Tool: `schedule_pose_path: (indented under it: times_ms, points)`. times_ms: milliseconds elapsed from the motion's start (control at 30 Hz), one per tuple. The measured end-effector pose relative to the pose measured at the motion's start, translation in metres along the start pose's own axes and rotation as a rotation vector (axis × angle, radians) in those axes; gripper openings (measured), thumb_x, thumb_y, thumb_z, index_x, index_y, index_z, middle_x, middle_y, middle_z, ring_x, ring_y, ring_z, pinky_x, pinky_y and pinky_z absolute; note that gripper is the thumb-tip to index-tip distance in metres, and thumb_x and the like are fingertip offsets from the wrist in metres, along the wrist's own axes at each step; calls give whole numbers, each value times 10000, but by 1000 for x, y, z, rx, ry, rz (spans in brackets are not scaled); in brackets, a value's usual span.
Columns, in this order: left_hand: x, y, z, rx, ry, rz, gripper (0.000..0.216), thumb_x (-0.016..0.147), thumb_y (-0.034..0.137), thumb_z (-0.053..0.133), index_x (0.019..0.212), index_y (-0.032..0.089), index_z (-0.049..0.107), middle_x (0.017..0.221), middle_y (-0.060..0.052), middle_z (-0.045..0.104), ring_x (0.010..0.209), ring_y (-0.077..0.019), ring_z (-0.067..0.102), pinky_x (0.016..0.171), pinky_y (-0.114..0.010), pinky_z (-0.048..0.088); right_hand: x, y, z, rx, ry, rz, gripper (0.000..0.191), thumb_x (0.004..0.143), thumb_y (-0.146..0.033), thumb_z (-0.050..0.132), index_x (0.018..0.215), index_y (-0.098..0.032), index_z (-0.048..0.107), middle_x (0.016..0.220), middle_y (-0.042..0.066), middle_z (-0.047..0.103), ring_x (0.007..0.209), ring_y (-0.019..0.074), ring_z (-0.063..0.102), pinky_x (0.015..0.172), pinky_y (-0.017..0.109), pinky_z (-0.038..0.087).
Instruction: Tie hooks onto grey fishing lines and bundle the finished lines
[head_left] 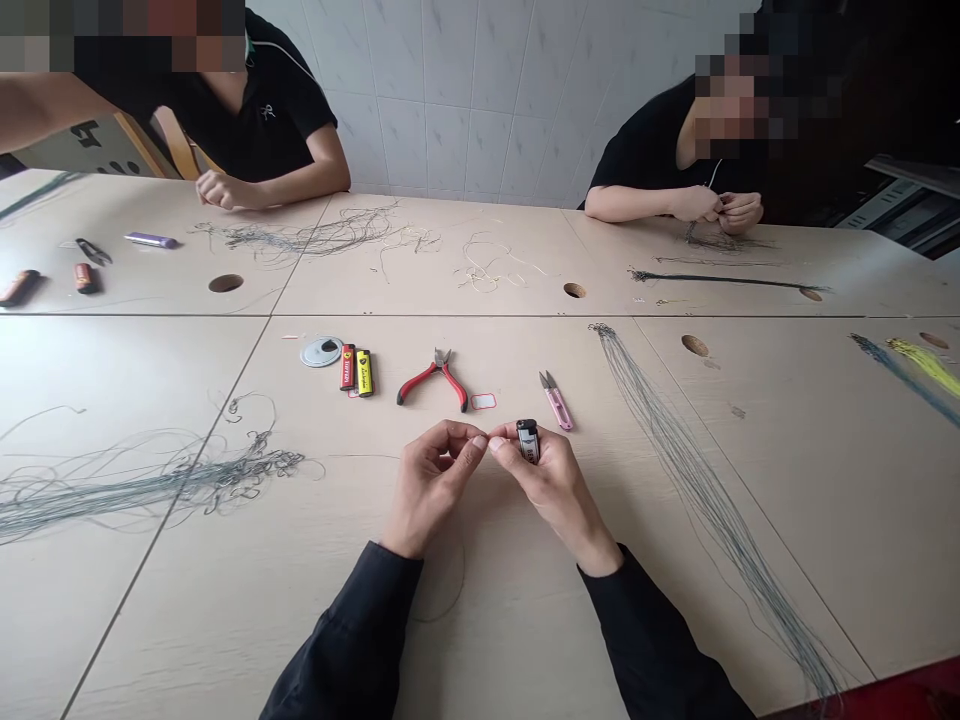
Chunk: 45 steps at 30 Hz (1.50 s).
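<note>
My left hand (431, 485) is closed in a pinch, thumb against forefinger, on a thin dark cord (463, 560) that loops down below it. Fingertip to fingertip with it, my right hand (555, 490) pinches at the same spot; what lies between the tips is too small to make out. A black and silver lighter (529, 442) stands upright in my right hand, tucked in its curled fingers. Beyond my hands lie red-handled pliers (415, 385) with jaws apart and pink thread snips (556, 405). A red lighter (347, 367) and a yellow lighter (364, 373) lie side by side.
Grey-green cord bundles lie left (150, 492) and right (690, 475). A round disc (313, 352) is beside the lighters. Across the table (495, 640), two people sit; one person's hands (720, 210) work on cords. Round holes (694, 345) pierce the tabletop. A yellow bundle (926, 365) is far right.
</note>
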<state>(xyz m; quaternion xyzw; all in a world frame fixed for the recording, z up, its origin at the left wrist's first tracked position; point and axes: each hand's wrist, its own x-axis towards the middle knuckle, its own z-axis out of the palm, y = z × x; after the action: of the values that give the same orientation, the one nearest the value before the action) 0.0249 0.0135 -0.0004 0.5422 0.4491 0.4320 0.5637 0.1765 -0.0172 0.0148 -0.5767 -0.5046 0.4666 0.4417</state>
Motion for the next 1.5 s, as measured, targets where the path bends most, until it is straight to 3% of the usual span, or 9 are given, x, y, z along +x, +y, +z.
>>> schedule_pose_path:
  times_ms: [133,233,500,833,967,1067,1233,1367,1500]
  points:
    - [0,-1,0,-21,-6,-3,230,850,396,681,847,167,691,722,4,618,548,-68,424,514,-211,355,-1,1,0,26,5,-11,316,923,-450,579,793,-165,618,630,-48,318,568,103,282,525,244,263]
    - [0,0,-1,-45,-2,-2,223,839,393,697,839,169,702,735,2,629,550,-69,431,522,-216,367,-1,3,-1,92,0,6,334,945,-475,547,854,-166,635,623,-58,274,540,97,232,500,245,230]
    - [0,1,-2,-55,-21,-19,253,822,409,701,845,157,696,799,-30,652,586,-86,459,531,-220,385,-1,-3,0,34,-33,5,294,916,-443,595,812,-169,613,611,-57,341,545,97,282,500,242,251]
    - [-1,5,-3,-154,-33,-75,243,820,393,694,812,158,634,762,-1,591,574,-80,450,536,-219,392,-1,3,0,94,-16,29,385,925,-524,549,853,-161,653,601,-59,284,513,97,221,474,251,224]
    - [-1,5,-3,-153,-21,-61,221,814,372,703,800,159,643,745,3,583,588,-85,449,549,-219,385,-2,-2,1,64,-96,37,354,901,-501,588,806,-165,642,602,-54,312,532,97,258,485,249,227]
    - [-1,4,-5,-161,-20,-26,175,811,326,709,774,164,653,750,-2,598,671,-106,495,650,-232,415,-2,-5,2,79,-131,45,304,903,-459,587,811,-172,629,596,-59,303,531,94,250,483,250,214]
    - [0,2,-7,-243,3,-15,111,797,267,706,746,179,662,768,-6,582,754,-126,501,728,-241,414,-4,-10,3,247,-265,104,302,875,-419,587,707,-197,471,607,-69,240,525,85,177,465,248,165]
    - [3,6,-13,-409,83,-52,126,764,263,702,715,176,625,741,-5,525,705,-125,466,682,-244,418,-19,-21,-10,297,-332,182,254,863,-411,589,745,-191,545,575,-72,280,506,84,216,461,240,189]
    - [18,24,-15,-564,157,-82,136,758,270,676,709,177,590,721,2,469,661,-121,457,641,-251,437,-66,-28,-51,165,-339,257,285,824,-450,631,727,-181,625,570,-39,391,511,101,348,484,253,262]
